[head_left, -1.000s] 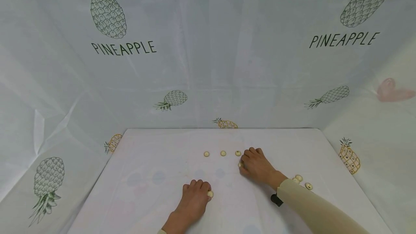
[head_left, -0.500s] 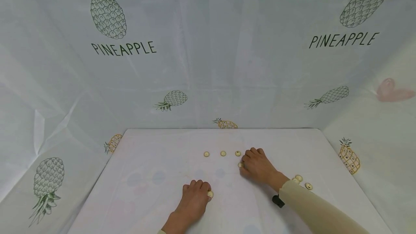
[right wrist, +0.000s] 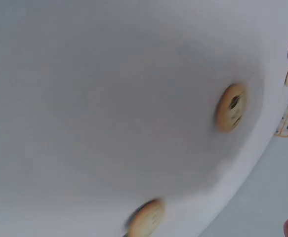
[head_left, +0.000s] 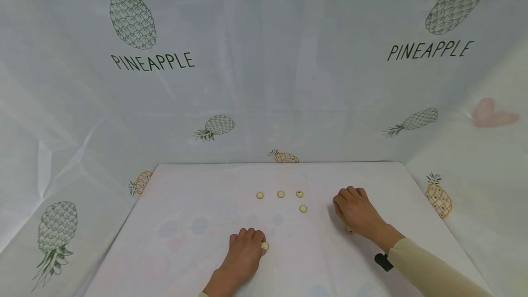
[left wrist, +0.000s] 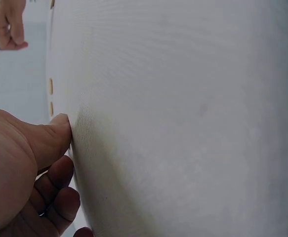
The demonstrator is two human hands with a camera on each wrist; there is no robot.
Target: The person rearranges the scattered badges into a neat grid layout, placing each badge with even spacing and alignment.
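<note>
Long beige sleeves [head_left: 433, 267] — one black, rounded wrist-worn device [head_left: 384, 262]

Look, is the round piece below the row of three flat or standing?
Flat: the round piece shows its whole face on the table.

We see a pale grey sheet [head_left: 264, 81] hung as the back wall, with whiter sides, the left [head_left: 24, 150] creased. Two large green pineapples [head_left: 133, 22] top it, each above the word "PINEAPPLE" [head_left: 152, 62]; smaller green and orange ones are scattered lower down. A pink heart [head_left: 491, 113] marks the right side. Below we see a white table [head_left: 189, 196] under soft light, its faint bluish spots [head_left: 200, 226] perhaps printed; they are too pale for us to tell.
</note>
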